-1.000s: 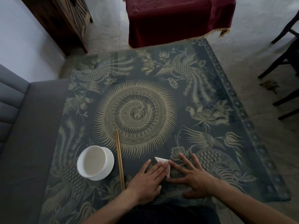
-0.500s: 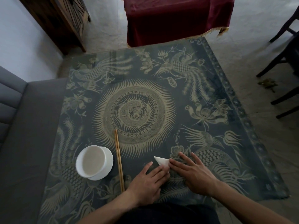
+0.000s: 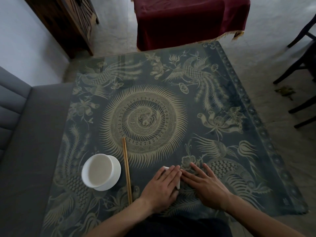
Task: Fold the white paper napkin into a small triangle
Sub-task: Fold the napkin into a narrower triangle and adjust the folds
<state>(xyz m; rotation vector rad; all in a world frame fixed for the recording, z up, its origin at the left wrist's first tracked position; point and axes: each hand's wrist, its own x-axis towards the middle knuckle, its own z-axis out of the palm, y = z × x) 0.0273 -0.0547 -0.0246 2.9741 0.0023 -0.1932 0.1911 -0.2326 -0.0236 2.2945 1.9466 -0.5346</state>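
The folded white paper napkin (image 3: 178,185) lies on the patterned table near its front edge, almost wholly hidden. Only a small white tip past my left fingertips and a sliver by my left little finger show. My left hand (image 3: 163,186) lies flat on top of it with straight fingers, pressing down. My right hand (image 3: 204,183) rests flat on the table just to the right, fingers spread, its fingertips meeting those of the left hand at the napkin's edge.
A white cup on a white saucer (image 3: 100,171) stands at the front left. A pair of wooden chopsticks (image 3: 126,170) lies lengthwise between the cup and my left hand. A grey sofa (image 3: 25,151) borders the table on the left; dark chair legs (image 3: 301,69) stand at the right.
My left hand slid forward over the napkin, covering the white tip that showed before. My right hand shifted slightly right, off the napkin, and flattened on the table.
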